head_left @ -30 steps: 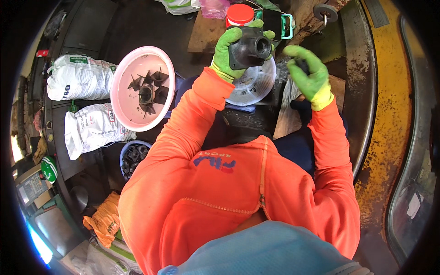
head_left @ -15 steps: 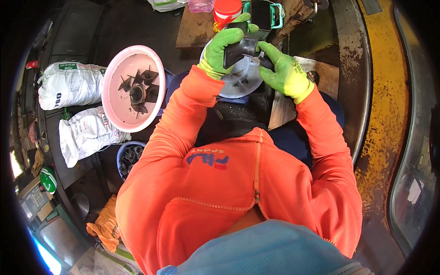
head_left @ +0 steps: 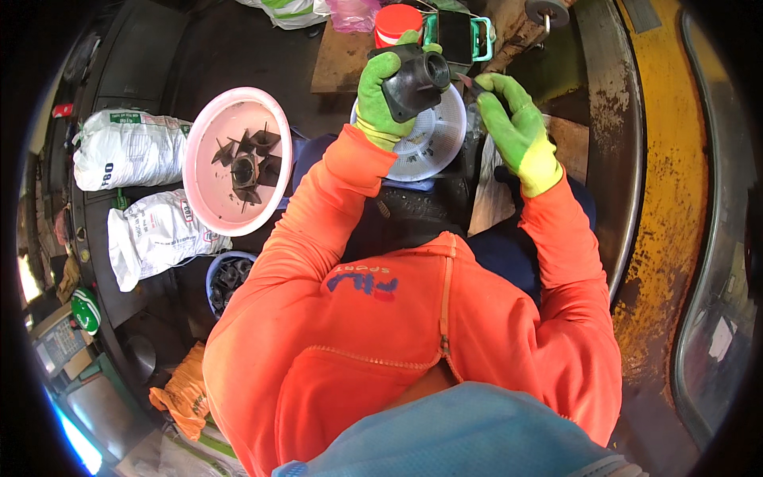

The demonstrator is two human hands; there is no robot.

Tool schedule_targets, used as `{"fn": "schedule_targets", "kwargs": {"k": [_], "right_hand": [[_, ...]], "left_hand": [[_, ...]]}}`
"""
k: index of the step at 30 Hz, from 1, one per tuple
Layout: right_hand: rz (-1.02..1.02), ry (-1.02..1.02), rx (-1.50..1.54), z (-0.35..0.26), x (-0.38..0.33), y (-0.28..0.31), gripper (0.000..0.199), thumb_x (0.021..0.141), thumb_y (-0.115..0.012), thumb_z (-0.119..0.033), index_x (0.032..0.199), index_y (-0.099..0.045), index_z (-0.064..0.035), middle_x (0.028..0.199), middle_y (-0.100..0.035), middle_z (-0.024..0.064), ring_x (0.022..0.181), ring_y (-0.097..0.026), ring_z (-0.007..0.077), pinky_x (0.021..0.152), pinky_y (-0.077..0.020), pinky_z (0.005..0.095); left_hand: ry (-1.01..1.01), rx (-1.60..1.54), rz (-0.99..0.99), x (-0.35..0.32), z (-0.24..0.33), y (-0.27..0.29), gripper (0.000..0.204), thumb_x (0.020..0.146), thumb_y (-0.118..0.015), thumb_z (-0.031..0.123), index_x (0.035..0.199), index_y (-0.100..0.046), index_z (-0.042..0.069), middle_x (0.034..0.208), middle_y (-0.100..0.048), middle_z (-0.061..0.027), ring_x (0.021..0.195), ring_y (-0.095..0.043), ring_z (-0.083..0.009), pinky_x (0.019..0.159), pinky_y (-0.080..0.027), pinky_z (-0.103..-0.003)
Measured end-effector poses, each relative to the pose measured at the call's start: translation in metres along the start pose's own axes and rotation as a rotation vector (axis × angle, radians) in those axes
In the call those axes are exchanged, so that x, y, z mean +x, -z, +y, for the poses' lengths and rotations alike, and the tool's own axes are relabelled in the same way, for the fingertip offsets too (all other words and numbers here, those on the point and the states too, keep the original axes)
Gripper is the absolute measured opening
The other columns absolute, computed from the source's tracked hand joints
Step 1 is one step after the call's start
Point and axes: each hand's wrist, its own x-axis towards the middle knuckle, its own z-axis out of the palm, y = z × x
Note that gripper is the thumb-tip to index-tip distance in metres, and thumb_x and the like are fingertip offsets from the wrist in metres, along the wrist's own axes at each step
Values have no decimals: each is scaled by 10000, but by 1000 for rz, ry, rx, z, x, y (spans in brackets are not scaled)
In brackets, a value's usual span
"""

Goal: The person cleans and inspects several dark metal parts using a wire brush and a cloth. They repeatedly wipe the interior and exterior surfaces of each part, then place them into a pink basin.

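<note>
At twelve o'clock the left hand [head_left: 377,97] wraps its gloved fingers around a black plastic part [head_left: 410,84], its round hole toward three o'clock, while the right hand [head_left: 518,137] pinches a small pointed tool [head_left: 466,82] at one o'clock and a pink basin [head_left: 218,196] stands at ten.

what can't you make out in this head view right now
All in the head view:
- Pointed piece: its held end, hidden by the right hand.
- Black part: its underside, hidden by the left hand and the part itself.
- Blue basin: one side, covered by the left sleeve.
- Pink bag: cut off by the top edge.
</note>
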Motion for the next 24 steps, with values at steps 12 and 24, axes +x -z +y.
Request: {"fn": "schedule_targets", "kwargs": {"k": [12, 24], "right_hand": [[131, 62, 132, -9, -2, 10, 225, 924, -582, -88, 1115, -627, 23, 952, -673, 73, 847, -606, 109, 758, -488, 253], [62, 329, -59, 1, -4, -11, 462, 778, -780, -164, 1166, -577, -16, 1099, -606, 83, 1015, -583, 162, 863, -488, 314]], "left_hand": [[52, -158, -267, 3, 5, -15, 911, 729, -616, 487, 1420, -336, -35, 1318, -482, -295, 1147, -548, -454, 964, -457, -599], [163, 91, 27, -4, -7, -19, 762, 928, -450, 609, 1361, -443, -18, 1209, -587, -169, 1068, -606, -275, 922, -497, -381]]}}
